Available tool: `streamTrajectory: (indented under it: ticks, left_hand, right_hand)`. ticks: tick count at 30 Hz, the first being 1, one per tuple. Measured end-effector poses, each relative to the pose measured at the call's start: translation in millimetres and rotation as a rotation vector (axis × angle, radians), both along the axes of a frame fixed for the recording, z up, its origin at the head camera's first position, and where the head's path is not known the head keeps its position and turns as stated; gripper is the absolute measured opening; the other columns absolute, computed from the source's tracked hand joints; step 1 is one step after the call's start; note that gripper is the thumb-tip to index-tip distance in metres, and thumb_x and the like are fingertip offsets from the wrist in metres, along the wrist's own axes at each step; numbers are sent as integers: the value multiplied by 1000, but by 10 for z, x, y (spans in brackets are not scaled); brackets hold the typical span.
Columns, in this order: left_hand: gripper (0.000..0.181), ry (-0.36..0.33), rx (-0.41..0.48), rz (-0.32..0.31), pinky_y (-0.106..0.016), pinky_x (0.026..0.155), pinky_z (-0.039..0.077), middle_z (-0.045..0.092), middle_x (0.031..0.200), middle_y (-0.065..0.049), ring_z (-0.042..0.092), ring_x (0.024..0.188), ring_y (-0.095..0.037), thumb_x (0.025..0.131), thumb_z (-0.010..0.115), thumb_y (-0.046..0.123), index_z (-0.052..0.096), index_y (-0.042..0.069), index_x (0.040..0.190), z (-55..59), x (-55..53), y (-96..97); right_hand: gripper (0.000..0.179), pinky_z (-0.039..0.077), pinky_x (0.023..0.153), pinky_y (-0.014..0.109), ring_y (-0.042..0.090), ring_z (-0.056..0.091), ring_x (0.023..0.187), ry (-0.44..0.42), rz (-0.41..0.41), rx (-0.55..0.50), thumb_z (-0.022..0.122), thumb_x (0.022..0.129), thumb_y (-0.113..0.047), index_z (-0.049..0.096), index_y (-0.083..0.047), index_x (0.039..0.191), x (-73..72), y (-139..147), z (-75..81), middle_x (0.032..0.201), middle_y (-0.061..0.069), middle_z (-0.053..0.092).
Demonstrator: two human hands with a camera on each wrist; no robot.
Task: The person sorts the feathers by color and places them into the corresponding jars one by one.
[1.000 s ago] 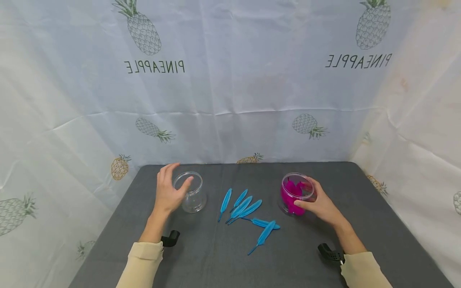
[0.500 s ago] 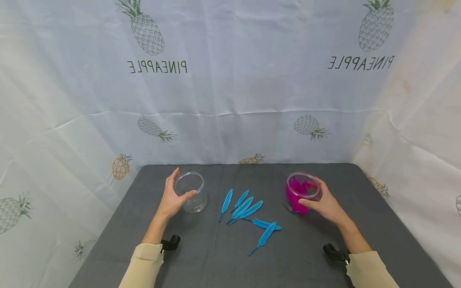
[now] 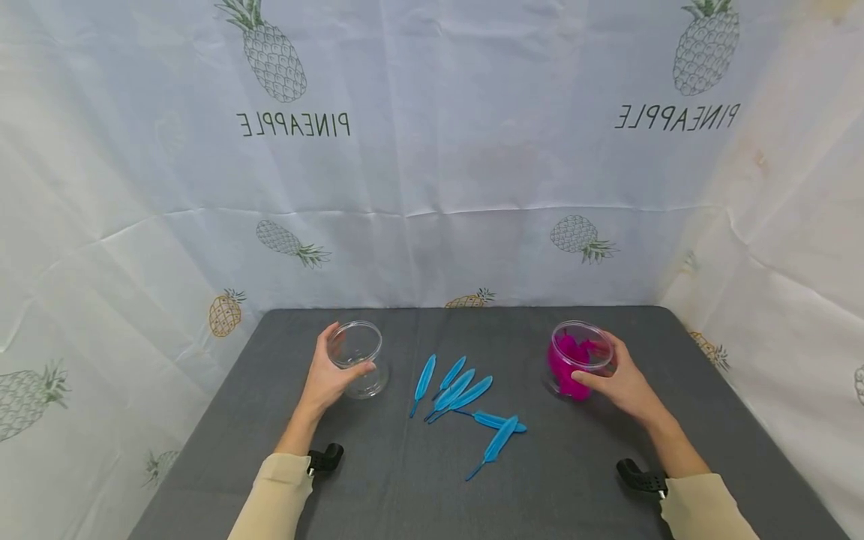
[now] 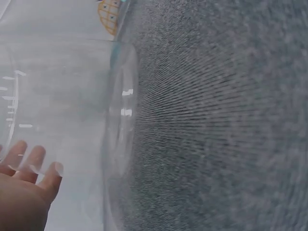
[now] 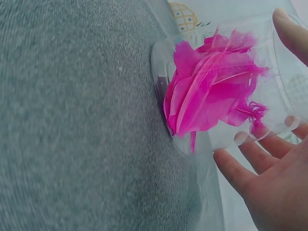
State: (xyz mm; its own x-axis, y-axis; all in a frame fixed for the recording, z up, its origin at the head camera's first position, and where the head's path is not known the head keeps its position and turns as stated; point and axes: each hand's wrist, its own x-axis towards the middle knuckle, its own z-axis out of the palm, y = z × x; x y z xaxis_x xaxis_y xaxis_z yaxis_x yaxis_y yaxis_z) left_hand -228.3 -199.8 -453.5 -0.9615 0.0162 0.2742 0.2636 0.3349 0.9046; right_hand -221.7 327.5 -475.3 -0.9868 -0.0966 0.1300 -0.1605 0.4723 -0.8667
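Observation:
My left hand (image 3: 327,377) curls round a clear jar (image 3: 365,384) at the left, thumb in front and fingers on its far side. Several fingertips show against its wall in the left wrist view, and nothing shows inside this jar. At the right, my right hand (image 3: 626,381) grips a second clear jar (image 5: 161,60) between thumb and fingers. Pink feathers (image 5: 214,82) lie bunched inside it. Both jars stand upright on the dark grey table. Between them lie several loose blue feathers (image 3: 455,390), apart from both hands.
The grey tabletop (image 3: 405,495) has its far edge against a white curtain (image 3: 432,150) printed with pineapples. More curtain hangs along the left and right sides. A black wrist camera mount (image 3: 326,457) sits on my left wrist, another mount (image 3: 640,477) on the right.
My left hand has come down and closed round the clear jar. My right hand has shifted the jar of pink feathers to the right. The blue feathers lie as before.

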Motion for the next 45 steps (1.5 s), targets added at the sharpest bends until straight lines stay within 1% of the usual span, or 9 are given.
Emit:
streamTrajectory:
  ticks: [4, 11, 16, 27, 33, 36, 39, 42, 45]
  left_hand:
    - [99, -20, 6, 12, -55, 119, 25, 30, 157, -31, 29, 147, -44, 82, 83, 5, 18, -6, 156, 47, 36, 22]
    - [100, -1, 30, 6, -52, 121, 23, 32, 157, -26, 31, 147, -39, 83, 86, 9, 19, 0, 157, -234, -152, -62]
    - [100, 30, 11, 18, -51, 119, 27, 37, 155, -24, 36, 145, -35, 81, 88, 16, 23, 2, 155, -300, -207, -85]
    - [100, 10, -14, 16, -52, 119, 26, 36, 155, -24, 34, 146, -38, 83, 86, 15, 21, 1, 156, -263, -183, -69]
    - [99, -17, -15, 4, -55, 119, 25, 34, 155, -30, 31, 146, -43, 84, 84, 11, 17, -6, 155, -30, -16, 6]
    - [96, -18, -22, -1, -54, 119, 25, 33, 155, -31, 31, 146, -44, 85, 83, 10, 18, -8, 154, 78, 49, 47]
    - [95, -18, -16, -2, -55, 120, 25, 34, 154, -31, 31, 145, -44, 86, 82, 9, 18, -9, 154, 96, 63, 54]
    - [98, -14, -7, 5, -54, 120, 24, 33, 155, -28, 31, 146, -42, 85, 84, 12, 17, -5, 155, -79, -40, -11]
    - [101, -10, -9, 16, -52, 121, 23, 34, 156, -24, 31, 147, -39, 84, 86, 16, 18, 0, 157, -252, -149, -68]
  right_hand:
    - [101, 40, 107, 60, 45, 35, 139, 9, -7, 20, 77, 93, -24, 5, 0, 159, 2, 29, -5, 154, 28, 28]
    - [105, 37, 106, 65, 52, 32, 139, -14, 4, 18, 75, 94, -25, -1, -2, 161, 55, 20, 71, 156, 32, 23]
    - [108, 31, 109, 67, 56, 26, 143, -55, -24, 53, 72, 96, -33, -8, -5, 162, 119, 29, 168, 159, 35, 18]
    - [93, 32, 100, 77, 59, 31, 136, 88, -138, 241, 70, 95, -44, 18, -4, 162, 353, -77, 530, 157, 32, 25]
    - [73, 34, 96, 76, 52, 38, 133, 247, -139, 260, 75, 94, -33, 43, -2, 151, 477, -269, 717, 148, 26, 41]
    - [61, 40, 96, 67, 42, 47, 127, 320, -122, 256, 78, 92, -25, 54, -3, 143, 515, -374, 760, 138, 20, 53]
    - [50, 47, 93, 46, 17, 54, 118, 363, -99, 253, 78, 92, -22, 61, -6, 136, 522, -466, 751, 129, 12, 61]
    - [41, 50, 84, 26, 11, 57, 108, 388, -79, 252, 79, 91, -20, 66, -6, 128, 512, -546, 708, 122, 7, 67]
    - [35, 53, 81, 23, 19, 60, 104, 407, -53, 241, 80, 90, -18, 69, -6, 121, 496, -622, 642, 115, 5, 70]
